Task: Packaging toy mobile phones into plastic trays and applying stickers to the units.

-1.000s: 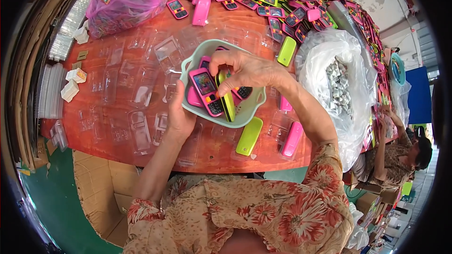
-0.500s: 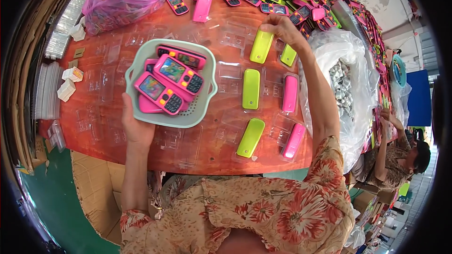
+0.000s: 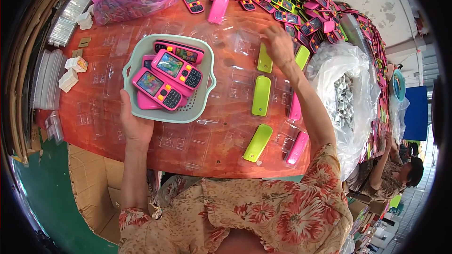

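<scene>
Here, left hand [image 3: 135, 124] clamped on lower rim of pale green basket [image 3: 205, 95], left of centre, keeping pink toy phones [image 3: 174, 70] level inside. Right hand [image 3: 278, 47] stretched to upper centre, fingers loosely spread, holding nothing, above green casing [image 3: 264, 59]. More casings [image 3: 261, 95] laid face-down in clear blister trays [image 3: 241, 84] on red table [image 3: 94, 113], likely for packing.

L hand [image 3: 134, 124] grips green tray [image 3: 136, 56] w/ pink toy phones [image 3: 176, 68]; R hand [image 3: 278, 47] above green shells [image 3: 262, 95]
</scene>
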Motion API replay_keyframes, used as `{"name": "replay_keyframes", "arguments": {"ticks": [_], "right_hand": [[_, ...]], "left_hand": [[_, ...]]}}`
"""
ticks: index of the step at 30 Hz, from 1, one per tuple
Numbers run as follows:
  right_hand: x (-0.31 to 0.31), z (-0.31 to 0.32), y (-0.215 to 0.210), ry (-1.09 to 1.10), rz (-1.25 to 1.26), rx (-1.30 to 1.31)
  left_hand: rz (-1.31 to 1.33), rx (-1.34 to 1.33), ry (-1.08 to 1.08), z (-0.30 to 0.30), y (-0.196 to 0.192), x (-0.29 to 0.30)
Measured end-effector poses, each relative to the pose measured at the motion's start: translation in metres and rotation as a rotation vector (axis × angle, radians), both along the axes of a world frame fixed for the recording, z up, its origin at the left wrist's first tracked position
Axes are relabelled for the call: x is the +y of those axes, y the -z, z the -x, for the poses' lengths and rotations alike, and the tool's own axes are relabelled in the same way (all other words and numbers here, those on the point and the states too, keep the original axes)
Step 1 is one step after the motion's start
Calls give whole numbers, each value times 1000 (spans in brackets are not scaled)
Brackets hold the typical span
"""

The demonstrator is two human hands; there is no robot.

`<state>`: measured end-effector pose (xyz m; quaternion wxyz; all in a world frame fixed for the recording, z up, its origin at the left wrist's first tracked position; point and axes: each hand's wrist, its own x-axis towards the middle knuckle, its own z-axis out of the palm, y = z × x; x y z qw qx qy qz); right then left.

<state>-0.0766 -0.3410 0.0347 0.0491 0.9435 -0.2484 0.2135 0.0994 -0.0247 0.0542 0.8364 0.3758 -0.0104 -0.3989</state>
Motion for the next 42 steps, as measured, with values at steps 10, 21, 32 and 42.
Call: {"name": "replay_keyframes", "arguments": {"ticks": [10, 21, 32, 42], "right_hand": [[32, -64, 7, -353, -470, -105], [-27, -171, 4, 483, -558, 75], [-1, -115, -9, -146, -1183, -170], [25, -92, -3, 15, -398, 198]], "left_hand": [[-1, -19, -39, -6, -1, 15], [49, -8, -73, -10, -1, 21], [46, -39, -136, -20, -6, 36], [46, -43, -148, -17, -6, 41]]}}
